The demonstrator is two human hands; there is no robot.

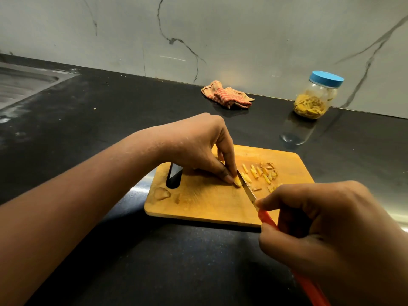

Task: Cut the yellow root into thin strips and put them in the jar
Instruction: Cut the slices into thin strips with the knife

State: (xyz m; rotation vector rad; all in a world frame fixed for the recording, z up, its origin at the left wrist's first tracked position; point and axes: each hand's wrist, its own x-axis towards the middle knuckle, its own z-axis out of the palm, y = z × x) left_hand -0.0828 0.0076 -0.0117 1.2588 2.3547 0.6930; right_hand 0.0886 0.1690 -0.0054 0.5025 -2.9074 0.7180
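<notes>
On the wooden board (198, 202), I see the left hand (198, 146) arched over, its fingers (228, 166) curled down and pinching a small piece of yellow root (237, 182) flat against the wood. Right beside those fingertips sits the knife (248, 188), edge down on the board and touching the root's right side. The right hand (326, 228) grips the knife's red handle, fingers wrapped round it. Just right of the blade, cut strips (257, 173) lie scattered on the board, darker bits mixed in among them. Two pale scraps (162, 193) rest near the board's slot on the left. Over at the back right of the black tabletop (110, 129) stands the jar (313, 102), blue lid (326, 78) on, yellow pieces in its lower half, well apart from the board. A striped cloth (227, 97) lies crumpled by the wall, and a steel sink (24, 82) shows far left.
</notes>
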